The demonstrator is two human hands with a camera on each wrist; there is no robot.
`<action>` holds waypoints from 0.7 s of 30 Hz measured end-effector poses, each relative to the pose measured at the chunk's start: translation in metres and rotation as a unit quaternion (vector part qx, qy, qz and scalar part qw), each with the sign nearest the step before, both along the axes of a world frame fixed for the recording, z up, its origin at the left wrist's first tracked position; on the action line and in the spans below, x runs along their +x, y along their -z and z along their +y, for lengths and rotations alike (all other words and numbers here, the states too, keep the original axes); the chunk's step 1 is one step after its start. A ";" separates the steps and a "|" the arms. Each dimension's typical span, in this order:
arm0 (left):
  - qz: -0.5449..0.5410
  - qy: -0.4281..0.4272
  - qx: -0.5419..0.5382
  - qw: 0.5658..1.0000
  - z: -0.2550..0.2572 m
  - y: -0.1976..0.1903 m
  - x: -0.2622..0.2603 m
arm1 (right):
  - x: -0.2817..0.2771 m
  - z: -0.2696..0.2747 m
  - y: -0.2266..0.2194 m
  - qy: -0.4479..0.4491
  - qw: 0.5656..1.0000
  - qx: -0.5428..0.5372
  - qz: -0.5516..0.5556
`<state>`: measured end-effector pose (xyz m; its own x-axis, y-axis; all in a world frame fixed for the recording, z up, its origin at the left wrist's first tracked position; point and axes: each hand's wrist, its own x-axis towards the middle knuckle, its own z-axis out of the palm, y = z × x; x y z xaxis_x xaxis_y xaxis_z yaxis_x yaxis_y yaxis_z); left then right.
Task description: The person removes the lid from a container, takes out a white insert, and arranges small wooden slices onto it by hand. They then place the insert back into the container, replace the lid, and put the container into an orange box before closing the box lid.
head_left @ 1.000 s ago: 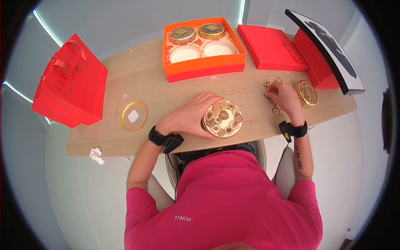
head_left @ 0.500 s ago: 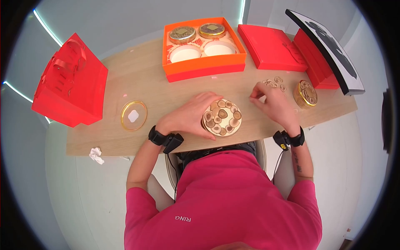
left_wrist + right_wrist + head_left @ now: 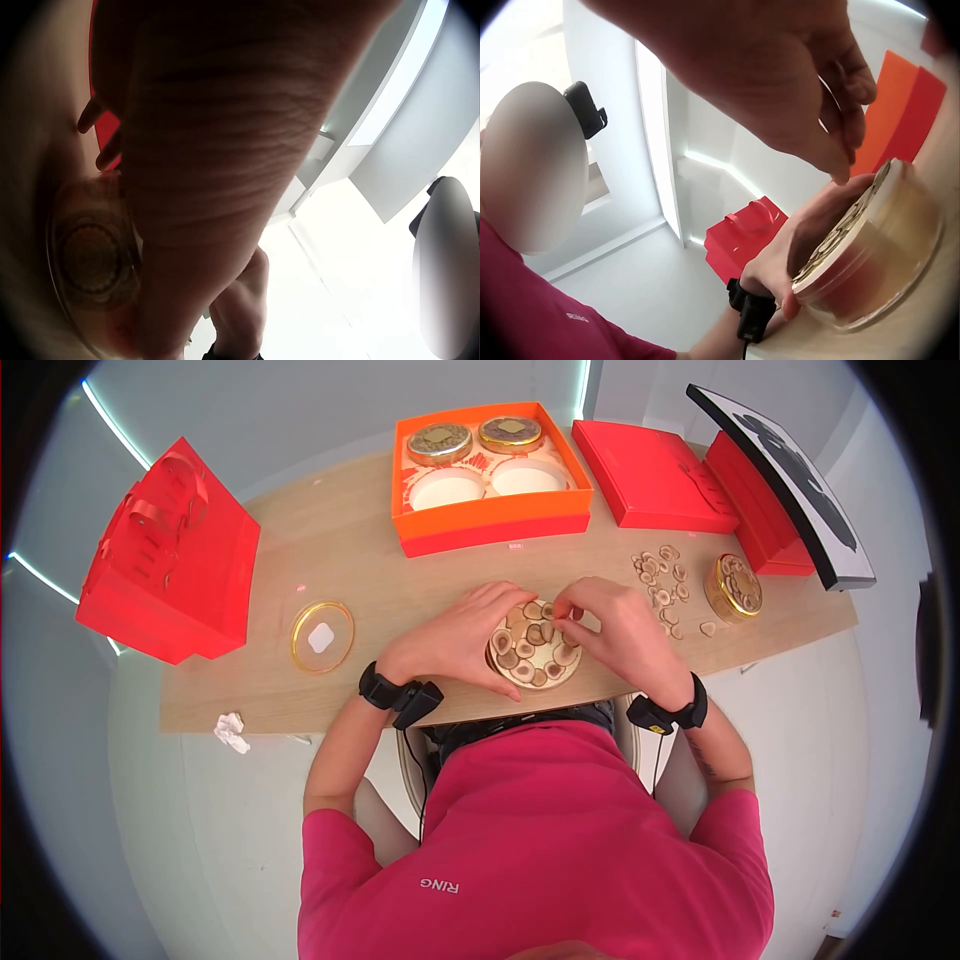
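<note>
In the head view, my left hand [image 3: 455,638] grips the side of a round clear jar [image 3: 885,262], thumb near the front and fingers around the back. Thin brown-rimmed dried slices [image 3: 524,672] lie in a ring on the jar's pale, patterned top. Over the right part of that top, my right hand [image 3: 622,632] pinches one small slice [image 3: 547,631] between thumb and fingertips. The right wrist view has these fingertips just above the jar's upper rim. In the left wrist view, my palm hides much of the jar [image 3: 94,259].
Loose slices [image 3: 655,572] lie right of the jar, beside a second gold-rimmed jar [image 3: 735,588]. A gold-rimmed lid [image 3: 322,638] rests at left. Behind are an orange-red box [image 3: 490,525] with two jars, a red box lid [image 3: 650,475], a red bag [image 3: 170,560] and a black-edged panel [image 3: 790,480].
My right hand has come left from the loose slices to above the jar, carrying a slice. The left hand keeps its grip on the jar in the same place.
</note>
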<state>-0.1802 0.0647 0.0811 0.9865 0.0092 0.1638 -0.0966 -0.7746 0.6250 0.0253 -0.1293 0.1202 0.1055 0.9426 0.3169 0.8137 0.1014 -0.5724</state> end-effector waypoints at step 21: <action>-0.040 0.005 -0.005 0.999 0.001 0.008 -0.003 | 0.060 -0.012 -0.007 0.160 0.982 0.070 -0.070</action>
<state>-0.1828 0.0655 0.0735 0.9704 0.0017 0.2414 -0.1534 -0.7678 0.6221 0.0851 -0.1414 0.1272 0.3356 0.8147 0.4728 0.8863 -0.1032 -0.4514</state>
